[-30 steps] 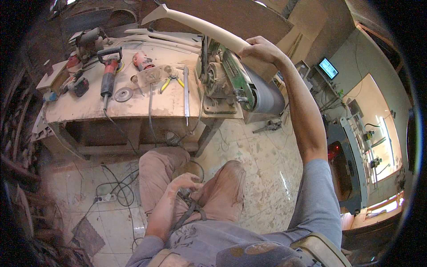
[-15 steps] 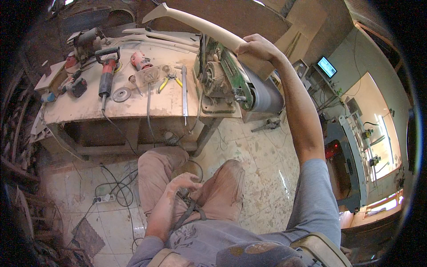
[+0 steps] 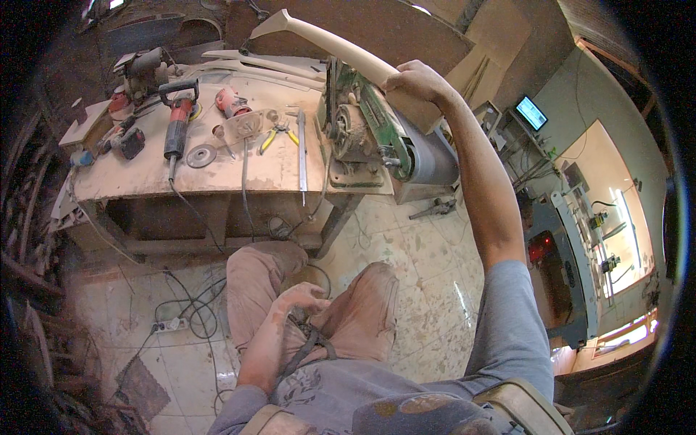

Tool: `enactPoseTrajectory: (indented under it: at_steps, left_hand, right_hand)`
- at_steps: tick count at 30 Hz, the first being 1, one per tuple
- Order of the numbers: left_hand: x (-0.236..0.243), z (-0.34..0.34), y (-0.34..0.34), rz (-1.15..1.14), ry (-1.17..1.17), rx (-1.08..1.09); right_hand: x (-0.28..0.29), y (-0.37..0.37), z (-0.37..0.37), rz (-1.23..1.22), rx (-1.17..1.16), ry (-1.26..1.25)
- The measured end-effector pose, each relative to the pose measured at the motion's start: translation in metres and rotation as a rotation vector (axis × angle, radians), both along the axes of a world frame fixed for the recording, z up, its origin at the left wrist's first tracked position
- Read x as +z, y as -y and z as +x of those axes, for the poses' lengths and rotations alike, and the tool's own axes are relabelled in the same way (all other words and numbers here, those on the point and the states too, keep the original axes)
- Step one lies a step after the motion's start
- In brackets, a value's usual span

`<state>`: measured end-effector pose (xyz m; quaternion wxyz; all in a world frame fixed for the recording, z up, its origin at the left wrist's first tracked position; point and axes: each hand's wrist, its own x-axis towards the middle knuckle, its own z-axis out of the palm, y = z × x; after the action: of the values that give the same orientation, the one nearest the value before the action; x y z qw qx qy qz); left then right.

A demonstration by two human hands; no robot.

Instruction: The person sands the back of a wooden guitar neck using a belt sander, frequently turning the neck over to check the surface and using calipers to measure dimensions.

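My right hand (image 3: 417, 81) reaches far forward and is closed around the near end of a long, curved, pale wooden piece (image 3: 341, 49). The piece's flared far end points up and to the left, above the back of the workbench. Just beneath that hand is the belt sander (image 3: 428, 156), with its green frame and dark, wide belt; whether the wood touches the belt I cannot tell. Over my lap, my left hand (image 3: 304, 296) rests near the thigh with its fingers loosely bent and nothing seen in them.
On the workbench (image 3: 275, 174) lie a red-black angle grinder (image 3: 176, 127), yellow-handled pliers (image 3: 279, 134), a caliper (image 3: 302, 152), a grinding disc (image 3: 201, 155) and more curved wooden pieces (image 3: 268, 71). Cables (image 3: 192, 304) with a power strip (image 3: 172, 325) run across the floor. A lit monitor (image 3: 531, 112) stands at right.
The far end of the wooden piece has swung slightly right and down, and my right hand has shifted a little left. My left hand stays over my lap.
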<state>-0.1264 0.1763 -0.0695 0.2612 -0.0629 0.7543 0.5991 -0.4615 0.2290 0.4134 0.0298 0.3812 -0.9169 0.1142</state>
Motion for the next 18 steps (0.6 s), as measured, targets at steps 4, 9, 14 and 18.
enactPoseTrajectory:
  at_steps: [4,9,14,18]
  left_hand:
    - [0.008,0.000,-0.001,0.041,0.037,0.000]
    - [0.003,0.000,0.002,0.086,0.053,0.019]
    - [0.020,0.004,0.001,0.097,0.055,0.026]
    - [0.013,0.000,0.000,0.036,0.017,0.003]
  right_hand:
    - [0.000,-0.002,-0.005,0.004,-0.007,-0.002]
    - [0.001,0.000,0.000,0.002,-0.054,0.001]
    - [0.002,-0.005,0.019,0.014,-0.036,0.005]
    - [0.004,-0.012,0.020,0.002,0.015,0.009]
